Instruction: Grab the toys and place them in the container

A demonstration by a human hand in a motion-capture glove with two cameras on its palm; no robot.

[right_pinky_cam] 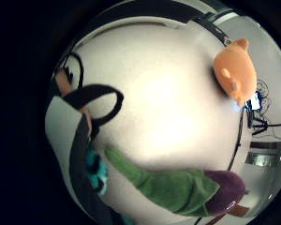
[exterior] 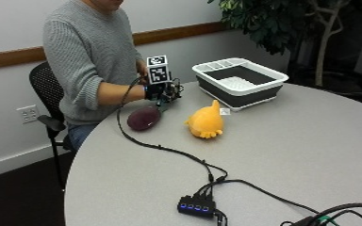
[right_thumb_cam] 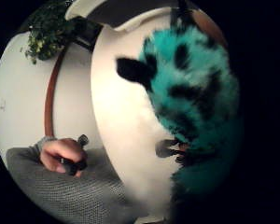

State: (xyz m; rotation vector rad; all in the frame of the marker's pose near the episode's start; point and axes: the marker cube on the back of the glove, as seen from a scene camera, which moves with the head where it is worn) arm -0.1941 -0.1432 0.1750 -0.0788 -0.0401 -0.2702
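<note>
Toys on the round table

Gloved right hand holds a fuzzy teal toy with black spots. Beside it lies a purple eggplant toy with a green top. An orange plush sits near the white container.

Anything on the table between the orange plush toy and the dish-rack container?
Only bare tabletop, apart from a small white tag beside the orange plush toy. The outside view shows nothing else before the container.
</note>
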